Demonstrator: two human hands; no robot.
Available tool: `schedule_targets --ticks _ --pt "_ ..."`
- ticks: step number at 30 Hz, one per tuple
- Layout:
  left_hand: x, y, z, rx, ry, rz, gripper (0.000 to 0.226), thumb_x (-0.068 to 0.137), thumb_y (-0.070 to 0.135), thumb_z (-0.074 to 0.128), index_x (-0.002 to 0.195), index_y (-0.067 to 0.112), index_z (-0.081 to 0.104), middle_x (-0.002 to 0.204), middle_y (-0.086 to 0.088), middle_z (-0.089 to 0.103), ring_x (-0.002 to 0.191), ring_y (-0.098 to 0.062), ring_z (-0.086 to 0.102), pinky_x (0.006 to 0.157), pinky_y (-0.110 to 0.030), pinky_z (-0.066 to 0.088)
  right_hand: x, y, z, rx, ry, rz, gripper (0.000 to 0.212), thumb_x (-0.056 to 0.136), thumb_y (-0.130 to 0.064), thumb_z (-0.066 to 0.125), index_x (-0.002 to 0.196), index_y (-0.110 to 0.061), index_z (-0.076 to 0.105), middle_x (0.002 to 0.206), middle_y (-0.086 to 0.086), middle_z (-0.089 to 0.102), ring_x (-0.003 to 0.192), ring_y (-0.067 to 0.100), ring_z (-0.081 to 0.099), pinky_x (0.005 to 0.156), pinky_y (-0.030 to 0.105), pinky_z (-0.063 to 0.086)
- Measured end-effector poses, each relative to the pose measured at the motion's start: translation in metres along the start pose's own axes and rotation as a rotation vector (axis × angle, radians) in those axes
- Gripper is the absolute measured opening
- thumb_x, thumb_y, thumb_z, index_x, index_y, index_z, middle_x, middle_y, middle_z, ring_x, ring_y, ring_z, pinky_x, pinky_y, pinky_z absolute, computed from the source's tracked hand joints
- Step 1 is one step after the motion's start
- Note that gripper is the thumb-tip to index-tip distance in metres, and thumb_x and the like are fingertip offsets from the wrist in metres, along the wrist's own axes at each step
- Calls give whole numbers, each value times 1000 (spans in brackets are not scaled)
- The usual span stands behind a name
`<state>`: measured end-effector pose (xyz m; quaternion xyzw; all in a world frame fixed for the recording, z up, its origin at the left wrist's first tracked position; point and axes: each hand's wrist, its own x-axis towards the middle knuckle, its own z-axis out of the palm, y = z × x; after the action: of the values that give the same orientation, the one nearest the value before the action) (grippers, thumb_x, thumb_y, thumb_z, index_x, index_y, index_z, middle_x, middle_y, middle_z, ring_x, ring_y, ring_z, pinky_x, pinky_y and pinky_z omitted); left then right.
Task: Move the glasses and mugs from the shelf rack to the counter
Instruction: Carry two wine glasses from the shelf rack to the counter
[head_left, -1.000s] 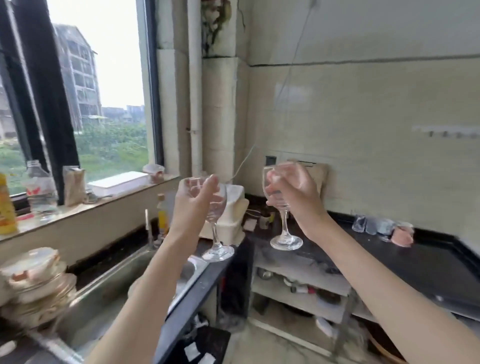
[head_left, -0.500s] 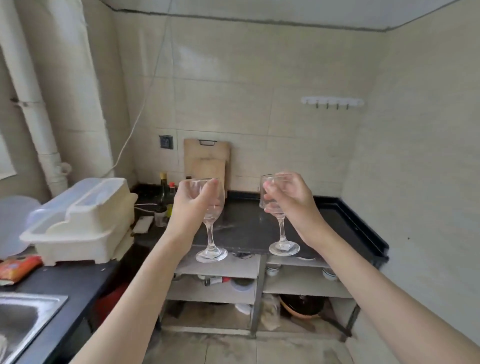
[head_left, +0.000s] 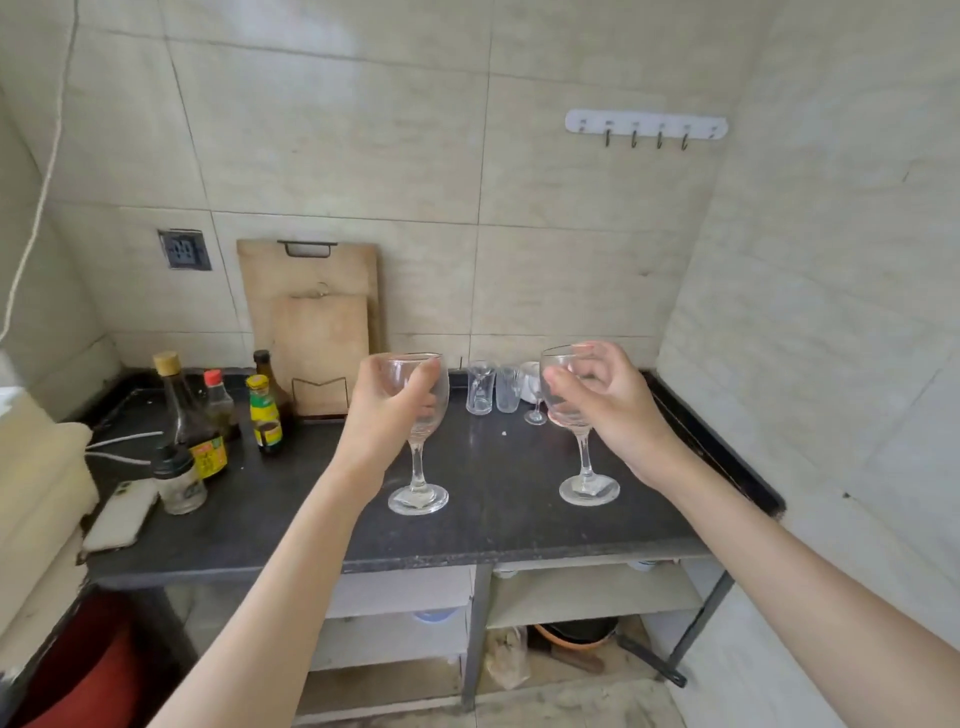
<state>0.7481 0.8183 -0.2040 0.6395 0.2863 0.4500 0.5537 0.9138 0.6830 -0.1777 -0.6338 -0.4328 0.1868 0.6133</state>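
The left hand (head_left: 382, 410) is holding a wine glass (head_left: 418, 431) by its bowl, with the fingers and thumb closed around the bowl. The right hand (head_left: 605, 400) is holding a second wine glass (head_left: 574, 415) in the same way, its grip closed around the bowl near the rim. Both glasses are standing upright over the dark counter (head_left: 498, 519). Their round feet are looking very close to the counter top, but I cannot tell if they are touching it. The two glasses are well apart from each other, one on the left and one on the right of the middle.

At the back of the counter, near the wall, two clear tumblers (head_left: 491, 389) are standing side by side, with a small stemmed glass (head_left: 535, 410) and a white cup (head_left: 530, 379) just beside them. On the left, several sauce bottles (head_left: 208, 415) and a small jar (head_left: 179, 483) are standing together, and a phone (head_left: 122, 517) is lying near the counter edge. Two wooden cutting boards (head_left: 317, 322) are leaning against the tiled wall.
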Motion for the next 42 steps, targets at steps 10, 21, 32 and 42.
schedule_targets --ticks 10,21,32,42 --pt "133 -103 67 48 -192 -92 38 86 31 57 65 4 42 57 -2 34 50 -17 28 51 -25 29 142 133 -27 -122 13 151 51 74 -33 74 115 -24 45 130 12 48 106 12 57 85 22 45" --pt "271 -240 134 342 -142 -340 43 82 29 67 115 18 41 116 2 56 89 -3 55 73 -21 43 300 280 -35 -264 -162 300 53 72 -23 77 118 -17 51 110 -7 57 105 8 54 80 3 38" --pt "333 -340 152 424 -150 -491 44 76 20 72 113 21 48 118 -4 44 101 -16 52 79 -25 47 368 398 -5 -331 -228 413 65 69 -20 78 127 -19 48 121 0 51 112 12 47 93 24 36" --pt "360 -374 166 415 -188 -500 48 76 19 74 114 30 48 111 3 40 106 -20 52 93 -37 49 388 425 12 -399 -253 468 68 76 -21 74 135 -19 39 133 2 46 123 16 46 101 29 39"
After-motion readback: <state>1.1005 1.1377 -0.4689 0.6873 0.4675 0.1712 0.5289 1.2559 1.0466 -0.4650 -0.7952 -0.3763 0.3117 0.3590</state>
